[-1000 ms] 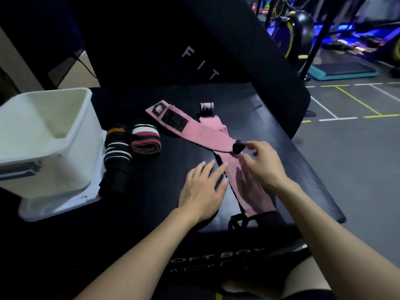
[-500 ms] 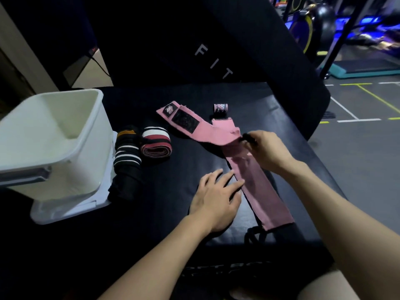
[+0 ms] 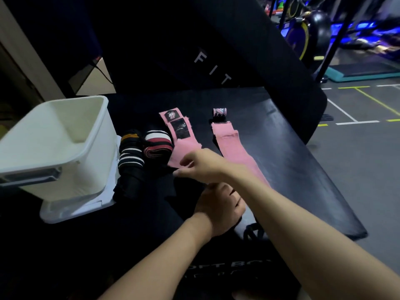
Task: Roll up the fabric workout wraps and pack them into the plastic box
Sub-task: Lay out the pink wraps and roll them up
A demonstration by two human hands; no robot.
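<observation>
Separation was complete: right hand (image 3: pixel 201 164) had carried and pinched one pink wrap (image 3: pixel 184 139) toward the plastic box (image 3: pixel 95 148), apart from the second wrap (image 3: pixel 229 140); left hand (image 3: pixel 218 204) lay curled beneath, grip undeterminable; rolling could begin.

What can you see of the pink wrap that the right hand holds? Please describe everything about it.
The pink wrap is a flat strip of soft woven-looking fabric lying unrolled on the black surface, beside the rolled striped wraps. Its far end bears a small black logo patch, then a black rectangular patch that looks like hook-and-loop. The edges look slightly frayed. The right hand pinches its near end, which is lifted a little. It lies apart from the second pink wrap to its right.
</observation>
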